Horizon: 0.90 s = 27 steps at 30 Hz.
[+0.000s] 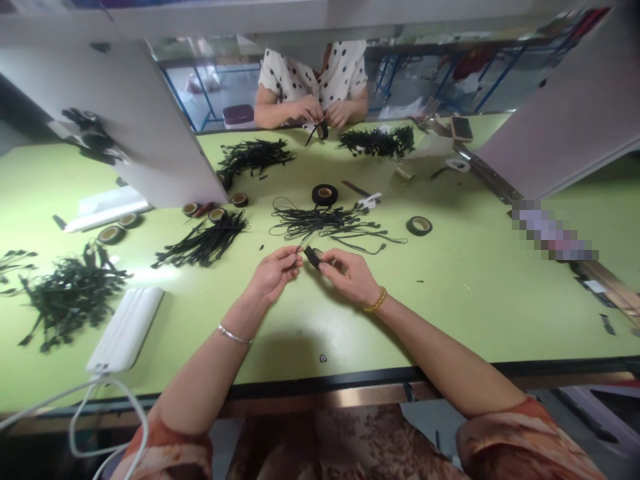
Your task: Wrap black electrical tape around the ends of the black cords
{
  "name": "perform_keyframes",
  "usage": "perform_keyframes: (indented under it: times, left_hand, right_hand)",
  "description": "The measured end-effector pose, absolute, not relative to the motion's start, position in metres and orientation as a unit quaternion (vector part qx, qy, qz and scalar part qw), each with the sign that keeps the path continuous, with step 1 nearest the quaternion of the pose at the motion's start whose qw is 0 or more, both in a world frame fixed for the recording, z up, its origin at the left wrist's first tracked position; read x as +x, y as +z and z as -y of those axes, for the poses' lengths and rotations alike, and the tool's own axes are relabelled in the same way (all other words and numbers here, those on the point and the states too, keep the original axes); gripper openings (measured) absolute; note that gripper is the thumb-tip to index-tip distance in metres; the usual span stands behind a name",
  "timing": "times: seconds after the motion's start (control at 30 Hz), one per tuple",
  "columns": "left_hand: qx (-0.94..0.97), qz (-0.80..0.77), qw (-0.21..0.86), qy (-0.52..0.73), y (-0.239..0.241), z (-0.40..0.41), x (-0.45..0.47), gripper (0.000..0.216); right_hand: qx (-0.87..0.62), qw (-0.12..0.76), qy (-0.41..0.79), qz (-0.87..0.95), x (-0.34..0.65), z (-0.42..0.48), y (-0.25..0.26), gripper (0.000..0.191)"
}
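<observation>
My left hand (274,272) pinches the end of a thin black wire (296,257) over the green table (450,300). My right hand (350,275) is closed on a small roll of black tape (313,256), held against that wire. Both hands hover just in front of a loose pile of black wires (327,223). A silver bangle sits on my left wrist and a gold bracelet on my right.
Bundles of black wires lie at left (203,241) and far left (70,293). Tape rolls (325,194) (419,225) sit beyond the pile. A white power bank (126,329) with a cable lies at front left. Across the table a person (313,83) handles tape.
</observation>
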<state>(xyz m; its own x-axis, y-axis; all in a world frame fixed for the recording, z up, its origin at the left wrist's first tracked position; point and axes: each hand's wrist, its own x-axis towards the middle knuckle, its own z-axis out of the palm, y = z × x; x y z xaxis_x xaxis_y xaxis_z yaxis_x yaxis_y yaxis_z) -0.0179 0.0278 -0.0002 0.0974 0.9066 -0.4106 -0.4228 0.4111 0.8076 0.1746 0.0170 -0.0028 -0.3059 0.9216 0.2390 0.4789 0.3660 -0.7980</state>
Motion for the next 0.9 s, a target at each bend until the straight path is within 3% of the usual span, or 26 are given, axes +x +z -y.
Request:
perform_keyframes:
  times: [0.13, 0.3, 0.67, 0.9]
  left_hand:
    - [0.275, -0.466, 0.696, 0.473, -0.0026, -0.0266, -0.0175, 0.016]
    - [0.296, -0.465, 0.697, 0.46, 0.0001, -0.0245, -0.0163, 0.021]
    - [0.334, -0.443, 0.682, 0.477, -0.0022, -0.0229, -0.0159, 0.04]
    - [0.375, -0.472, 0.635, 0.484, 0.0004, -0.0226, -0.0123, 0.036]
  right_hand:
    - [-0.409, 0.424, 0.329, 0.738, 0.1726, -0.0156, -0.003, 0.011]
    - [-0.402, 0.447, 0.3, 0.741, 0.1719, -0.0158, -0.0061, 0.012]
    - [-0.408, 0.448, 0.312, 0.732, 0.1713, -0.0132, -0.0035, 0.015]
    - [-0.426, 0.426, 0.311, 0.735, 0.1704, -0.0118, 0.0005, 0.017]
